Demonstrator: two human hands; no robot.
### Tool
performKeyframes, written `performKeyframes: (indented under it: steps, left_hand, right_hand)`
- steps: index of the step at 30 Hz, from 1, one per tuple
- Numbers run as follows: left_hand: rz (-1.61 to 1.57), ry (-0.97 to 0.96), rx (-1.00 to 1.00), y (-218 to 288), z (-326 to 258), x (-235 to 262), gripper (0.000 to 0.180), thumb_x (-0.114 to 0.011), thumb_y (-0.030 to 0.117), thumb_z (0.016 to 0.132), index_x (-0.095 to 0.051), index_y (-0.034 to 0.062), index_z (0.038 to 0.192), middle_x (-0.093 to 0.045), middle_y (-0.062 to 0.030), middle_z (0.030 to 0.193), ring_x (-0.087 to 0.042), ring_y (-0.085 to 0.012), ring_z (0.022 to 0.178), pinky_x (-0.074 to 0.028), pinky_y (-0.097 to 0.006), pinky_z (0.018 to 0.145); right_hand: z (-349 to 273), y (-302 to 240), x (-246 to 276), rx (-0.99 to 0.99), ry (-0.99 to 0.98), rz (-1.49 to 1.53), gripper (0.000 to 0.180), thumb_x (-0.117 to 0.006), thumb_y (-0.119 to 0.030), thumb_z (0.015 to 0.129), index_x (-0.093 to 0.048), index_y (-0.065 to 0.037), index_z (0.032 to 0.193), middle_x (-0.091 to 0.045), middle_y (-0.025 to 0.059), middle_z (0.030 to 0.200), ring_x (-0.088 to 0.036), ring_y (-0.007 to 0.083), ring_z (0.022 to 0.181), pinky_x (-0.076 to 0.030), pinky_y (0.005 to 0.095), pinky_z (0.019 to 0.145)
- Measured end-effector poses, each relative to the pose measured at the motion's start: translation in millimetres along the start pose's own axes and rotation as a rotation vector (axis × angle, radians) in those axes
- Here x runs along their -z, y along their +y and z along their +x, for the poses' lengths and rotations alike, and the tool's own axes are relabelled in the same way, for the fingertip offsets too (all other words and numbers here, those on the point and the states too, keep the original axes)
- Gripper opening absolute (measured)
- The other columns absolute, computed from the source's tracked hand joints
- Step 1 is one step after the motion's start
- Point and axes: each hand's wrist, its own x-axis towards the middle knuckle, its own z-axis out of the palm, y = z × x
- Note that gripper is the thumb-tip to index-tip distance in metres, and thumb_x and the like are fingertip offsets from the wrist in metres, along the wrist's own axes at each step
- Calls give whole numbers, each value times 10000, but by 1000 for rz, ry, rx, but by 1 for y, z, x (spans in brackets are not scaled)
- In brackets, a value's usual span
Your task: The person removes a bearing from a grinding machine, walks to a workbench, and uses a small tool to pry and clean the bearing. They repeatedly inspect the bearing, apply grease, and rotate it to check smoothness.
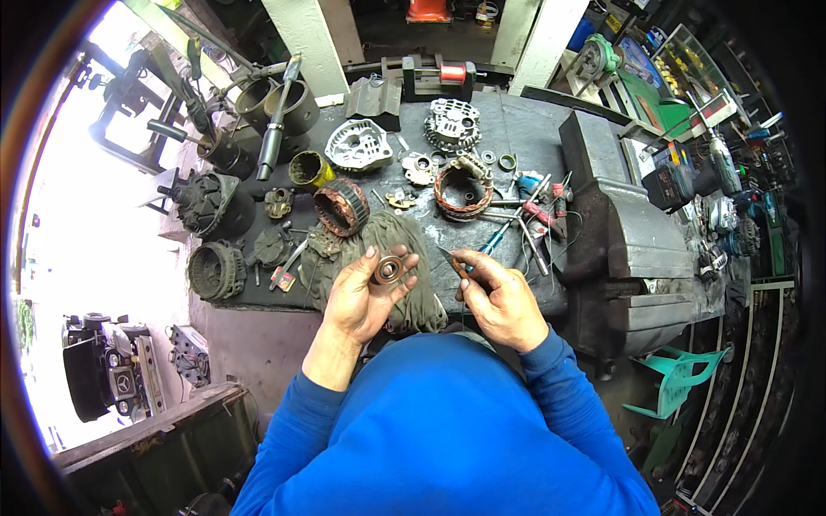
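Workbench [525,129], dark grey and flat-topped, spans the middle of the frame. Large blocky dark metal vise [624,241] at centre right. Crumpled grey-green cloth [396,232] near centre, partly behind the hands. Right hand [503,301], right of centre, fingers pinched together; left hand [357,301], left of centre, palm turned up, fingers curled. Striped ring with copper windings [357,202] lies above the left hand, upper-middle of the frame. Round brownish metal bearing-like part [381,273] held in left fingers, frame centre. Slim brown-handled pointed tool [459,268] gripped in right fingers, just right of centre.
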Motion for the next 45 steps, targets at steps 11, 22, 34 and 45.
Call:
performKeyframes:
  steps: [11,22,34,45]
  left_hand:
    - [-129,-55,62,3,-8,6,391,-504,335,1092,-648,-10,1205,-705,-121,1174,-690,-244,1057,-592,-362,897]
    - [-73,-36,49,4,-14,16,306,-491,259,1096,-615,44,1275,-698,-148,1188,-689,-304,1095,-584,-409,922]
    - [28,76,163,9,-8,18,399,-522,314,1017,-588,79,1333,-667,-133,1223,-662,-270,1063,-564,-414,875]
    - [154,37,198,-5,1,11,366,-537,225,1022,-548,65,1350,-665,-153,1255,-671,-279,1061,-544,-411,894]
  right_hand:
    - [14,-24,-30,268,46,-333,328,-643,-137,971,-687,-84,1292,-630,129,842,-617,324,825,-508,422,780]
    - [10,-19,-44,208,66,-251,316,-633,-160,963,-687,-71,1262,-634,159,845,-651,363,849,-521,458,795]
    - [5,75,59,-406,468,-824,416,-727,-264,875,-671,-59,1232,-715,228,1062,-714,431,955,-576,501,852]
    - [18,95,53,-422,509,-721,583,-730,-246,872,-536,-104,1404,-591,250,1245,-683,478,978,-563,530,855]
